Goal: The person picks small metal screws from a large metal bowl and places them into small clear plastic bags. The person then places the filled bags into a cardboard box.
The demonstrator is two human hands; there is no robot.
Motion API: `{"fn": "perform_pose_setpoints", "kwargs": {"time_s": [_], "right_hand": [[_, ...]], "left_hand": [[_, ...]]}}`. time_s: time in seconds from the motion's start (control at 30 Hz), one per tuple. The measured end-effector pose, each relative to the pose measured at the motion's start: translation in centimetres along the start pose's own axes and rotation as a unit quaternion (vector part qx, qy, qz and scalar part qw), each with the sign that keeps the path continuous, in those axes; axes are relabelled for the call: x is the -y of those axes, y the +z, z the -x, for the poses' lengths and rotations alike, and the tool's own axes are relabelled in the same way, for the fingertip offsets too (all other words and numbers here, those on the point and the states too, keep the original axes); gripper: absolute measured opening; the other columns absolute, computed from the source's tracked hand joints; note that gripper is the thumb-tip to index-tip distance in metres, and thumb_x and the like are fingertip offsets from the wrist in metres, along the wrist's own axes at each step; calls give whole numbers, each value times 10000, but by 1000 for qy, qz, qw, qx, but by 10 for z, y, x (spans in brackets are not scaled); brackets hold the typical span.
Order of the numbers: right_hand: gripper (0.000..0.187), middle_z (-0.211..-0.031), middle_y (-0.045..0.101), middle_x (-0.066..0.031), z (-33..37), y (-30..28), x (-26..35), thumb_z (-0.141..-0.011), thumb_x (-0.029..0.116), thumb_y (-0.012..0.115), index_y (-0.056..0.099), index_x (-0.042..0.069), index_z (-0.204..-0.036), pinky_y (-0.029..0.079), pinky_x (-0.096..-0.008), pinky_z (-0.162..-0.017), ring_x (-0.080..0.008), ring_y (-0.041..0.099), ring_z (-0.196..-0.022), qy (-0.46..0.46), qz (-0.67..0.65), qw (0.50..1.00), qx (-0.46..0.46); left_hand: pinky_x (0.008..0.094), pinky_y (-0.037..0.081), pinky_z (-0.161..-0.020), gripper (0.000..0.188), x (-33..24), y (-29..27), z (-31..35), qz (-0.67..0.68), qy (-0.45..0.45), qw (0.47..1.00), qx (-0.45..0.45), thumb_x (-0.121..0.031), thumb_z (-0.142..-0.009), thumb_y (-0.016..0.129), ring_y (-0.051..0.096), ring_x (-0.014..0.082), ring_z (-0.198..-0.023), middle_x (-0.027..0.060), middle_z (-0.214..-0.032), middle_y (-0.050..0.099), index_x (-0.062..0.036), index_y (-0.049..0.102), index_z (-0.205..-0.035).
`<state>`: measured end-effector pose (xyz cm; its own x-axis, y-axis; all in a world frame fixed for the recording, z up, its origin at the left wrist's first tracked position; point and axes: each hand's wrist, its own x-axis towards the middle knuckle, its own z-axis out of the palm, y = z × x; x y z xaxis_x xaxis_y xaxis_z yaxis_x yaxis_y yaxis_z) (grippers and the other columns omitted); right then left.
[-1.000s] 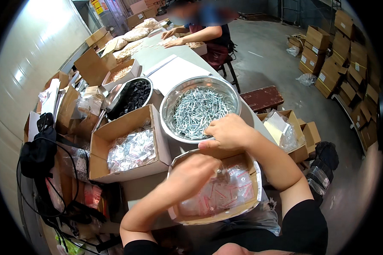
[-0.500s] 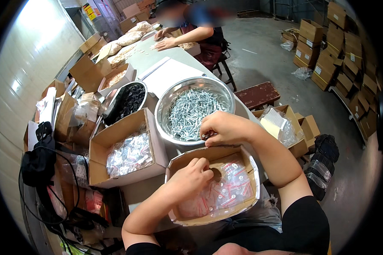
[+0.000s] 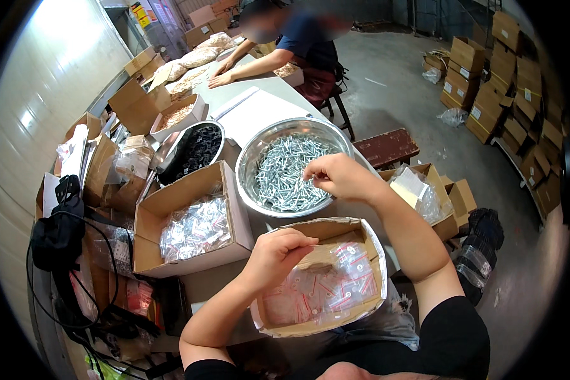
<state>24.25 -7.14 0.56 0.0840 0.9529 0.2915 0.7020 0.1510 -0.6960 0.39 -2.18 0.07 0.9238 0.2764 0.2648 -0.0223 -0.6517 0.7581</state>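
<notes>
My left hand (image 3: pixel 277 254) is above the near cardboard box (image 3: pixel 382 278), thumb and fingers pinched together on what looks like a small clear plastic bag (image 3: pixel 323 258). Below it, the box holds many flat clear bags (image 3: pixel 316 294) with red strips. Over the right side of a steel bowl (image 3: pixel 242 180) is my right hand (image 3: pixel 342 178), its fingers curled together at the edge of the heap of silvery screws (image 3: pixel 285 168). What sits between those fingertips is too small to make out.
Left of the bowl stands a carton (image 3: pixel 147 228) of filled clear bags. Beyond it are a basin of black parts (image 3: pixel 199 149) and a box of tan pieces (image 3: pixel 199 113). Across the table a person (image 3: pixel 304 47) works. A brown bench (image 3: pixel 386 149) stands at right.
My left hand has lifted from the bags and moved slightly left. My right hand has gone from the box's far rim up and right over the screws. The co-worker's arms have shifted left.
</notes>
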Motion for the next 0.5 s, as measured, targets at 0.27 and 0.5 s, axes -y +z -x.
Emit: {"fn": "perform_pose_setpoints", "kwargs": {"time_s": [0.27,0.5], "right_hand": [[252,-900,689,-169,-14,13,-7,-763,-3,610,711,50,-987,515,-401,-765,-324,665,-846,27,151,985,84],[262,-963,687,-198,-46,32,7,-747,-31,607,715,55,-969,532,-407,-807,-341,671,-917,27,218,955,197]], "left_hand": [[298,497,-614,187,-7,-1,0,-38,39,998,-27,26,-800,700,618,193,-681,92,-797,636,-22,712,-980],[336,487,-587,95,-11,-2,1,-39,48,997,-40,-66,-818,717,597,253,-637,113,-749,627,-6,644,-814]]}}
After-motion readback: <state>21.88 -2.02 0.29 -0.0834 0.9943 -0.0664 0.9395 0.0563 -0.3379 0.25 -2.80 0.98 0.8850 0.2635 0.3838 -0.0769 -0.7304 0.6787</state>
